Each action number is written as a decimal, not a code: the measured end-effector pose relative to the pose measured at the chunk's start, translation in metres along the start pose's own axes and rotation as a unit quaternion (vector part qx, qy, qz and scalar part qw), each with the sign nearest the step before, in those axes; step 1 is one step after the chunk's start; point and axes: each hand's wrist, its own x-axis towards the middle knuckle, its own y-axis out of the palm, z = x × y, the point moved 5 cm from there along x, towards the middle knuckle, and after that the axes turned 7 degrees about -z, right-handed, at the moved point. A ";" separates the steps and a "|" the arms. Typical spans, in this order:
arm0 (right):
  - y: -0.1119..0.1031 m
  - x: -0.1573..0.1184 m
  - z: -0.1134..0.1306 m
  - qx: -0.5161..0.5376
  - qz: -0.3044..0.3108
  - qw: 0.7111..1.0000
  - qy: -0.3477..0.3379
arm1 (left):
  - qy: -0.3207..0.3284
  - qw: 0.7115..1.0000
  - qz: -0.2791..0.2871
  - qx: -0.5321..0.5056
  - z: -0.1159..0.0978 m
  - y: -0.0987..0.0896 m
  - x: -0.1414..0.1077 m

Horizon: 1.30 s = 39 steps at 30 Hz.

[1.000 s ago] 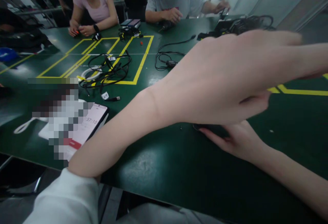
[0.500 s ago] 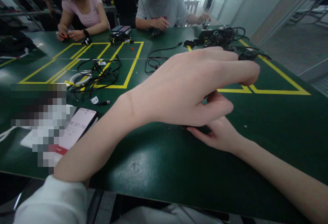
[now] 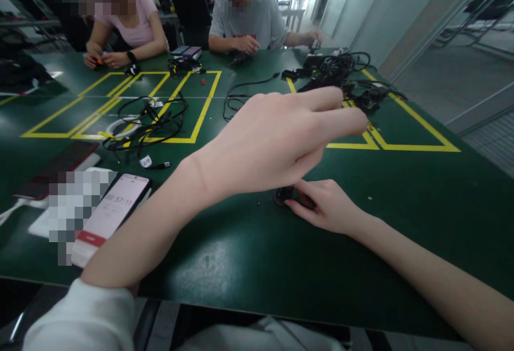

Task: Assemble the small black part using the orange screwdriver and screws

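Observation:
My left hand (image 3: 275, 139) is raised above the table, back of the hand towards me. Its index finger reaches right in a bend, and the thumb side is tucked underneath. Whatever it holds, if anything, is hidden. Lower and to the right, my right hand (image 3: 331, 206) pinches a small black cylindrical piece with a round base (image 3: 283, 194) between thumb and fingers. This piece stands on the green table (image 3: 241, 254), partly covered by my left hand. A tiny speck lies on the table just left of it.
A phone showing a timer (image 3: 118, 206) lies at the left, near a second phone (image 3: 60, 169). Tangled black cables (image 3: 150, 120) lie behind them. More cables (image 3: 337, 69) are heaped at the back right. Yellow tape (image 3: 206, 107) marks the table. Two people sit opposite.
My left hand has shifted left in view and its thumb is now tucked under. More of the black piece in my right hand shows. The view has turned slightly.

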 end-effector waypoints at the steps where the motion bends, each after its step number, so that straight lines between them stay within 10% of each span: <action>1: 0.002 0.000 -0.001 -0.006 0.001 1.000 0.002 | -0.001 1.000 -0.001 -0.008 0.001 0.000 -0.001; 11: 0.005 0.004 -0.001 -0.045 -0.015 0.999 -0.011 | -0.056 0.982 0.023 -0.179 0.003 0.000 -0.005; 24: 0.010 0.005 -0.002 -0.012 0.007 1.000 0.022 | -0.196 0.819 0.130 -0.523 0.044 0.010 -0.008; 32: 0.010 0.005 -0.002 -0.015 0.015 0.999 0.025 | -0.217 0.793 0.134 -0.553 0.047 0.012 -0.012; 39: 0.011 0.004 -0.004 -0.007 0.017 0.999 0.029 | -0.277 0.812 0.030 -0.512 0.047 0.030 -0.006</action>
